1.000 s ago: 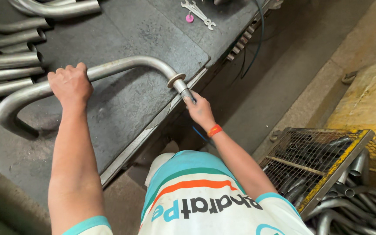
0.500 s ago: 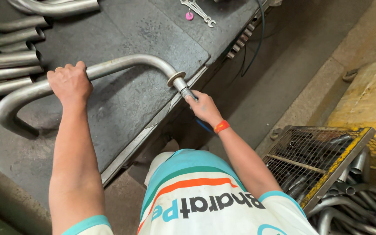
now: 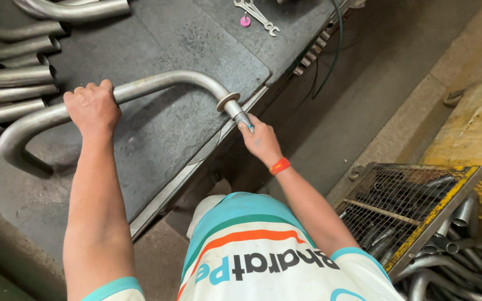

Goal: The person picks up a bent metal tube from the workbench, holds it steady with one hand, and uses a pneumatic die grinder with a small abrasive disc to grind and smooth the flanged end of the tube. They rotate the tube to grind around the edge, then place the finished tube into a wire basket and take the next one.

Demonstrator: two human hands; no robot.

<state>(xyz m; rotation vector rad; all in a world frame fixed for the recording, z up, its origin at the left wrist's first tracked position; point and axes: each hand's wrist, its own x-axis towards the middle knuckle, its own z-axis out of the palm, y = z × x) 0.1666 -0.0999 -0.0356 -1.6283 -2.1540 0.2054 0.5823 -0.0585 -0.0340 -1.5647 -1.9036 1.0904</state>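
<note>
Both hands gripped one bent pipe (image 3: 163, 83).
Left hand (image 3: 90, 106) closed over its middle on the bench (image 3: 157, 145); right hand (image 3: 260, 142) clasped its flanged end past the edge.

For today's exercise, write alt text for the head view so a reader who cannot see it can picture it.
A person's left hand grips a bent metal pipe lying on a dark workbench, while the right hand holds the pipe's flanged end at the bench edge. More bent pipes lie stacked at left, and a wire basket of pipes stands on the floor at right.
</note>
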